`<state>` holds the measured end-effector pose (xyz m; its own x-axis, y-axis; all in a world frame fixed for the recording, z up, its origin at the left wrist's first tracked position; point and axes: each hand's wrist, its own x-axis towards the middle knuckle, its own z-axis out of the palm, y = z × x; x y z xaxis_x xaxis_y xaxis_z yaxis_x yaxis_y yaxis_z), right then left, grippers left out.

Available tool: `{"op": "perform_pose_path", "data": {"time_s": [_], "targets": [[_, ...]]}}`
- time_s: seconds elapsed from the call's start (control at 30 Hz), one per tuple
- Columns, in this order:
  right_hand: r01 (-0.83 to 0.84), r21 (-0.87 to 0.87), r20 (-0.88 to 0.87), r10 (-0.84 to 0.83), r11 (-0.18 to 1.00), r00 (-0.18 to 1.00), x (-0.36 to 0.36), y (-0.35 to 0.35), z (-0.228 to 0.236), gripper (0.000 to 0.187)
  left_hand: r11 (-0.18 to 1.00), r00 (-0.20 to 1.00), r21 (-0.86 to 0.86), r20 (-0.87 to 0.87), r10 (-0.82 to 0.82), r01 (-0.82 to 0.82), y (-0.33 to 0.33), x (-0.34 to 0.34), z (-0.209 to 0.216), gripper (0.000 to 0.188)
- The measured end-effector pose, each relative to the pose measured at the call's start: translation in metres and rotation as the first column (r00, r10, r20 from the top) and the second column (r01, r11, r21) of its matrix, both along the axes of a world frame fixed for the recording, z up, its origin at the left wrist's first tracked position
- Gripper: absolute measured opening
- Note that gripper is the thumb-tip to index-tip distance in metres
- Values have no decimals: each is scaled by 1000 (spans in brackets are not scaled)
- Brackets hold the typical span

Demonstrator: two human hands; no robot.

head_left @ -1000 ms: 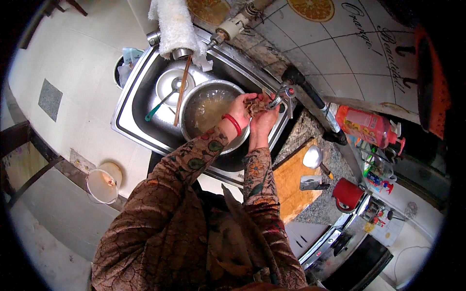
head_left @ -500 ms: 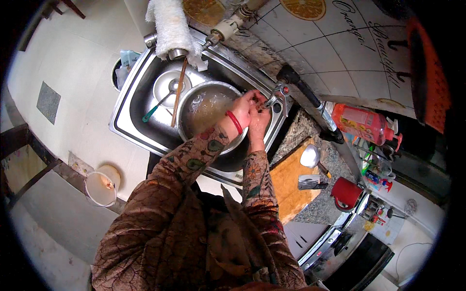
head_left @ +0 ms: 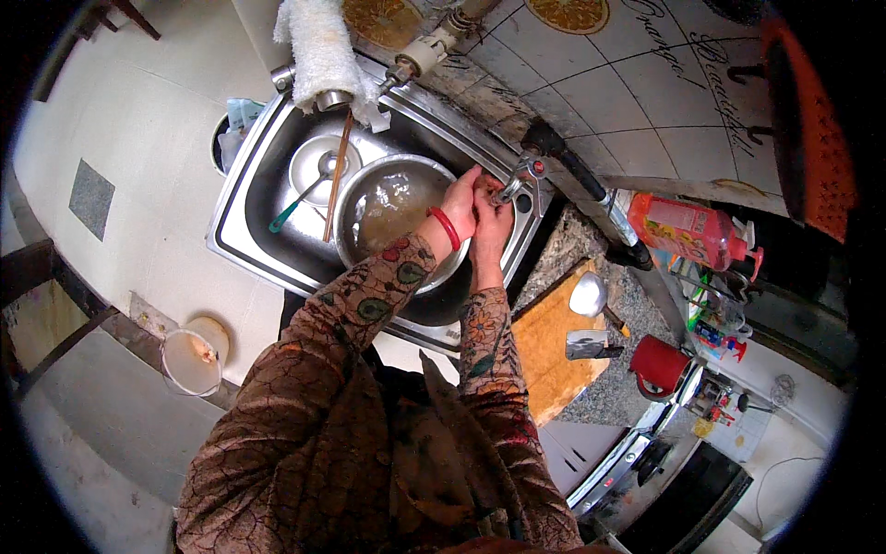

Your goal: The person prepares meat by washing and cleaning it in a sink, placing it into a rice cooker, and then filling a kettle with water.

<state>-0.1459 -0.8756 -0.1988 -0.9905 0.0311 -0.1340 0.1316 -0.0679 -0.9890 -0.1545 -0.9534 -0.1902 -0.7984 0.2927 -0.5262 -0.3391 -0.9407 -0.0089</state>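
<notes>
1. Grip, head view: left hand [head_left: 458,205] and right hand [head_left: 493,228] are pressed together, fingers curled inward around a brown, ragged-looking clump [head_left: 486,188]. Little opening shows; how firmly each squeezes cannot be told.
2. Clump position: between the hands, mostly hidden, just beside the chrome lever faucet [head_left: 524,175] and at the right edge of the round, grey metal bowl [head_left: 342,210]. Its material is not identifiable.
3. Change: a second ago the clump lay exposed across parted hands; now they have drawn in and cover it. Cloudy water [head_left: 383,217] in the bowl shows brighter ripples.
4. Reading (judgement): handling has passed from an open hold to a closed one, kept near the spout.
</notes>
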Motion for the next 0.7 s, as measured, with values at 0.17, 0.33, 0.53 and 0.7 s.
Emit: {"op": "perform_pose_path", "data": {"time_s": [0.17,0.33,0.53,0.7], "targets": [[6,100,22,-8,995,1000,3,1,6,25,994,993,104,-101,56,-45,4,-1,-12,30],[122,-127,88,-112,984,990,2,0,8,27,999,998,26,-50,40,-39,-1,5,6,33],[-37,-167,-42,31,985,999,8,-12,12,31,978,988,147,-34,153,-146,2,-1,-31,27],[15,-15,28,-14,1000,1000,7,-12,15,33,990,992,105,-69,102,-94,-10,5,-6,23]]}}
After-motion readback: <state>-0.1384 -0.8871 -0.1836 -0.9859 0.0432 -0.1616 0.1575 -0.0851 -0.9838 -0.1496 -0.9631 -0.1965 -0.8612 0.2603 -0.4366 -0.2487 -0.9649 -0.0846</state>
